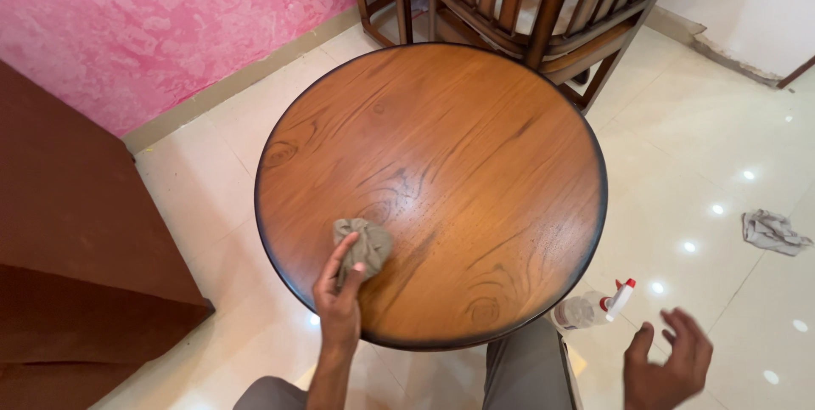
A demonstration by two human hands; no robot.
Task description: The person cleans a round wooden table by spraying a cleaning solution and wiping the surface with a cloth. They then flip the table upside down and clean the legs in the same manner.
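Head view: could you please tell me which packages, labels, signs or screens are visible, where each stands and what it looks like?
Clear plastic spray bottle with a red and white trigger head: lying on the pale tiled floor, just beyond the round wooden table's near right edge, ahead of the open right hand; any label on it is too small to tell.
No signs or screens show.

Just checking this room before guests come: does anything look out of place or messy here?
Two things sit on the floor: a crumpled grey rag lies loose on the tiles at right, and a spray bottle lies tipped on its side by the round wooden table. No spill shows.
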